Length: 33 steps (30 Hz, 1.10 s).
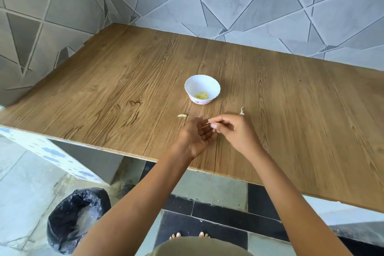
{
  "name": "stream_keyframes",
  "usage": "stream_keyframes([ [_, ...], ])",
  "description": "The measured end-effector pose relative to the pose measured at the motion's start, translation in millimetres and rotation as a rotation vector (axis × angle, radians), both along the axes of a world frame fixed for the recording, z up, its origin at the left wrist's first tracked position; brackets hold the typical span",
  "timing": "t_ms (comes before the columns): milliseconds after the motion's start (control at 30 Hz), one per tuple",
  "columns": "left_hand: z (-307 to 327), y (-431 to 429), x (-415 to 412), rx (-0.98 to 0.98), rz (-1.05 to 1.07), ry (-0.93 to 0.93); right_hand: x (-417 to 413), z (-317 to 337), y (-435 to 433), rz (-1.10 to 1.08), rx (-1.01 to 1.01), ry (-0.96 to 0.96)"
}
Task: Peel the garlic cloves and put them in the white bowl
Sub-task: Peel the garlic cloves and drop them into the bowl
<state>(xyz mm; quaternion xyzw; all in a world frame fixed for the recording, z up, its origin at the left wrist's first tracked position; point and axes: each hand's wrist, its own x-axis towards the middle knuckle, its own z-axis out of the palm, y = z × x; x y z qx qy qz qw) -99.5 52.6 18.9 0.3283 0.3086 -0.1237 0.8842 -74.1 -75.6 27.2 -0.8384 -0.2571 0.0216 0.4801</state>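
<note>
A garlic clove [213,126] is held over the near middle of the wooden table [124,81], just below the white bowl [202,83].

The right hand [236,131] pinches the small pale clove between thumb and fingertips, right above the fingers of the left hand [194,138]. The left hand lies palm up with fingers loosely straight and grips nothing that shows; whether the clove touches it cannot be told. The bowl stands apart from both hands near the frame's centre, with yellowish peeled cloves [201,95] in its bottom. A pale green scrap of peel [182,116] lies on the wood left of the hands. A dry papery piece [241,111] shows just behind the right hand. At the lower left a bin [76,218] lined with black plastic stands on the floor. Grey patterned tiles [270,2] fill the top.
</note>
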Motion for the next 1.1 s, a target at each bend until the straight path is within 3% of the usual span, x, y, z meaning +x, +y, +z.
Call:
stream_keyframes([
  [133, 5, -7, 6, -0.103, 0.021, 0.029, -5, -2, 8, 0.056, -0.259, -0.240],
  [300, 3, -6, 6, -0.171, 0.045, 0.045, -5, -11, 10, 0.029, -0.266, -0.377],
  [600, 3, -2, 4, -0.167, 0.059, 0.053, -9, -18, 12, -0.003, -0.245, -0.390],
  [800, 1, 3, 3, -0.187, 0.047, 0.030, -8, -21, -7, -0.183, -0.007, -0.267],
  [933, -4, 14, 4, -0.215, 0.090, 0.028, -7, -40, -21, -0.213, -0.134, -0.131],
  [1100, -7, 27, 3, -0.199, 0.123, 0.005, -8, -48, -7, -0.139, -0.272, -0.105],
])
